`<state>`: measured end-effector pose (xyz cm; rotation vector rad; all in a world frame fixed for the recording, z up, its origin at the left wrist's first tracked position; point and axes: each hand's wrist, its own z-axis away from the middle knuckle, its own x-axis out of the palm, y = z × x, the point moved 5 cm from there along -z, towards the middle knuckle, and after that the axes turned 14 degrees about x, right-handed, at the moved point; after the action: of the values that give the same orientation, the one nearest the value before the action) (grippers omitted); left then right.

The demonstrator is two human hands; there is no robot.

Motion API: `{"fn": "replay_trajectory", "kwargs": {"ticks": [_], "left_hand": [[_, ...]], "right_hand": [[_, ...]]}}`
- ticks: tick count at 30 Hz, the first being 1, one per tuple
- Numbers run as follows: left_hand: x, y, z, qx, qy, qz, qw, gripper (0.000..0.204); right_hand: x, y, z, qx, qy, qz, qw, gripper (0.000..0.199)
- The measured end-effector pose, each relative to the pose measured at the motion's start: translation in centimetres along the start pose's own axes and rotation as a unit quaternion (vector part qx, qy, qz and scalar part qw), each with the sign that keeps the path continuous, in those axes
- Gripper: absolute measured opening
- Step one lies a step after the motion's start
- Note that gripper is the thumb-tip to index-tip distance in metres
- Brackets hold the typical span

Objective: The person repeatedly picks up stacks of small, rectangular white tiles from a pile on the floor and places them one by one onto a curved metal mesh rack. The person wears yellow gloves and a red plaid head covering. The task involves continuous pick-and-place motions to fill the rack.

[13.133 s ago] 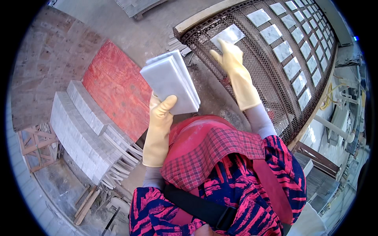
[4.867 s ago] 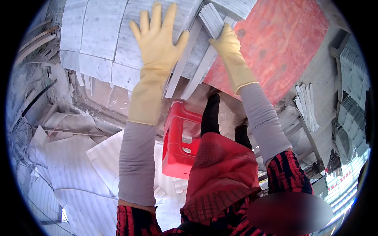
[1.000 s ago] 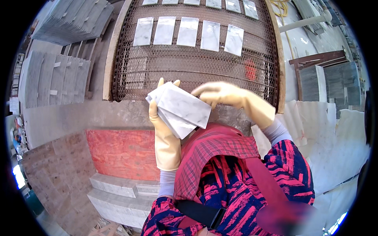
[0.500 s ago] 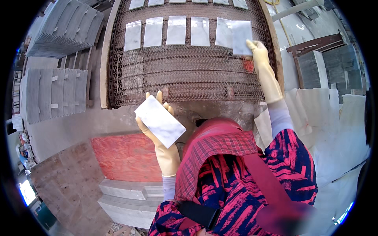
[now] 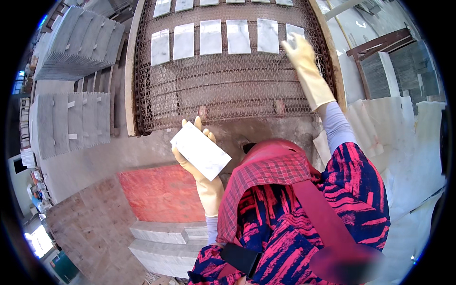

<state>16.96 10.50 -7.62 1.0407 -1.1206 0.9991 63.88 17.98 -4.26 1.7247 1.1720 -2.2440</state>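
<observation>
My left hand [image 5: 187, 165], in a cream rubber glove, supports a white marble tile [image 5: 202, 151] with faint grey veining. Its fingertips show past the tile's far edge and the thumb lies along the left side; the palm is hidden beneath. My right hand [image 5: 301, 52], gloved alike, reaches over the near part of another marble tile [image 5: 295, 31], the rightmost in a row on a wire-mesh conveyor [image 5: 223, 90]. Its fingers look apart, slightly blurred, and partly cover that tile. Several similar tiles [image 5: 210, 37] lie spaced out to its left.
Wooden rails [image 5: 129, 90] flank the mesh. A farther row of tiles [image 5: 184, 4] crosses the top edge. Stacked grey slabs [image 5: 73, 124] stand at left. Near my left forearm are a red board [image 5: 159, 194] and pale stone blocks [image 5: 159, 232]. Pale sheeting [image 5: 375, 128] drapes at right.
The tile my right hand gripped, which overlapped its neighbour, now lies separately at the row's right end. The right hand's fingers have loosened. My left hand still holds its tile.
</observation>
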Motion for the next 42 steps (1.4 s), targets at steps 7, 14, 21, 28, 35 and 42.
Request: {"fn": "replay_trajectory", "kwargs": {"ticks": [7, 14, 21, 28, 35, 42], "left_hand": [[0.5, -0.5, 0.5, 0.033, 0.040, -0.083, 0.995, 0.083], [0.4, 0.0, 1.7, 0.063, 0.047, -0.108, 0.991, 0.081], [0.6, 0.3, 2.0, 0.085, 0.076, -0.135, 0.984, 0.077], [-0.4, 0.4, 2.0, 0.061, 0.051, -0.082, 0.993, 0.076], [0.1, -0.2, 2.0, 0.045, 0.053, -0.083, 0.994, 0.078], [0.2, -0.3, 2.4, 0.056, 0.095, -0.167, 0.980, 0.081]], "right_hand": [[6.9, -5.7, -2.2, -0.010, 0.031, 0.111, 0.993, 0.076], [7.2, -5.9, -3.1, 0.030, 0.022, 0.111, 0.993, 0.066], [5.9, -5.4, -3.8, 0.044, -0.014, 0.125, 0.991, 0.068], [2.4, 2.0, -5.6, 0.106, 0.089, 0.149, 0.979, 0.064], [2.8, 3.5, -7.3, 0.085, 0.065, 0.152, 0.983, 0.065], [2.5, 2.8, -7.5, 0.068, 0.078, 0.144, 0.984, 0.068]]}}
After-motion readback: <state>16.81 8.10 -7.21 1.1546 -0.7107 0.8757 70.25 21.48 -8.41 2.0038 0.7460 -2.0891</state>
